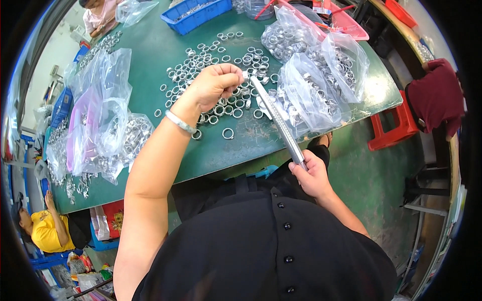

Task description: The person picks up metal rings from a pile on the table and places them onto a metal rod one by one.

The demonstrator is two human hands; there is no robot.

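Green table (211,158); at upper centre, the left hand (215,86) pinches 1 silvery piece (245,76); right of centre, the right hand (315,175) grips a tapered rod (276,116).

the left hand (217,84) pinches a small shiny thing (245,76) just beside the upper tip of a long metal stick (277,118); the right hand (315,175) grips the stick's lower end. loose silver rings (256,59) spread over the green table (150,55), between clear plastic bags (314,98). a blue tray (197,20) sits beyond them. a red stool (394,131) stands at the right.
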